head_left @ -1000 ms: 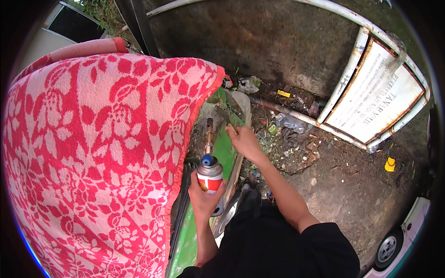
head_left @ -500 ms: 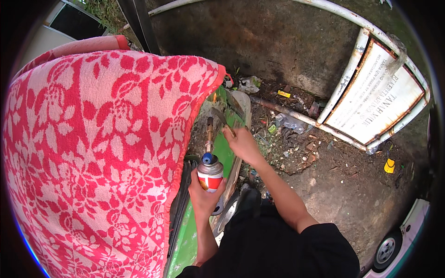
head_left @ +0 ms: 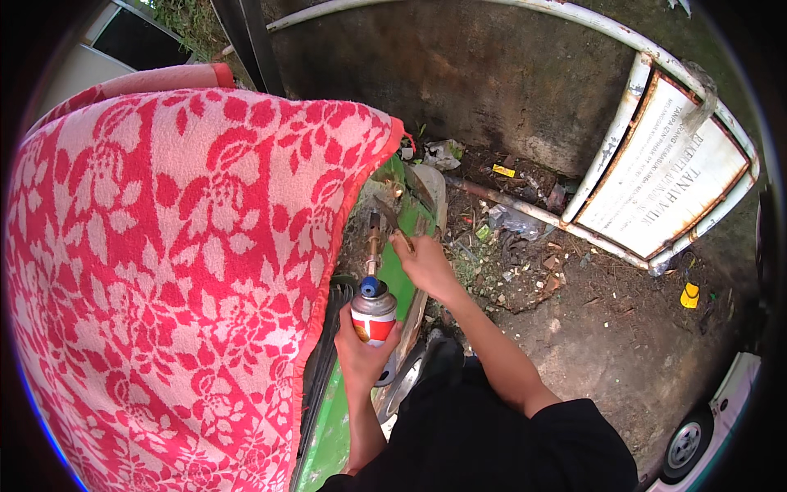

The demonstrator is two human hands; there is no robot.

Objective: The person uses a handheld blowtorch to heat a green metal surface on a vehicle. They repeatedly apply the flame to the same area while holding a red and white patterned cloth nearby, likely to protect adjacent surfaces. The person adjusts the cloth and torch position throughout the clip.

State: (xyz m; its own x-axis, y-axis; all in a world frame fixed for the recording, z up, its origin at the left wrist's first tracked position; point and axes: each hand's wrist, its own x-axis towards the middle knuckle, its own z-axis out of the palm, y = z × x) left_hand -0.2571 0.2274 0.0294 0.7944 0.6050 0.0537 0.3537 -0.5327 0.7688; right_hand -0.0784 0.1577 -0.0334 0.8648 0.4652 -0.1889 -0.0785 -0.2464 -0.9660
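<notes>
My left hand (head_left: pixel 354 353) is wrapped round a red and white gas canister (head_left: pixel 374 328). On its top sits a blow torch head with a blue knob (head_left: pixel 370 286), and the metal burner tube (head_left: pixel 374 238) points away from me over a bare, greyish patch of the green vehicle panel (head_left: pixel 329 430). Any flame is too faint to make out. My right hand (head_left: pixel 428 266) is closed on the handle of a scraper (head_left: pixel 388 215), whose thin blade is over the same patch, just right of the burner tip. I cannot tell whether the blade touches the surface.
A pink and red flowered blanket (head_left: pixel 188 246) drapes over the left side, its edge beside the panel. Litter and soil (head_left: pixel 525 254) lie to the right, below a concrete wall (head_left: pixel 459 82). A rusty white-framed sign (head_left: pixel 656 172) leans there. Part of a car (head_left: pixel 721 418) shows at lower right.
The torch and canister have shifted very slightly toward me. The scraper has moved a little with my right hand; both grips are the same.
</notes>
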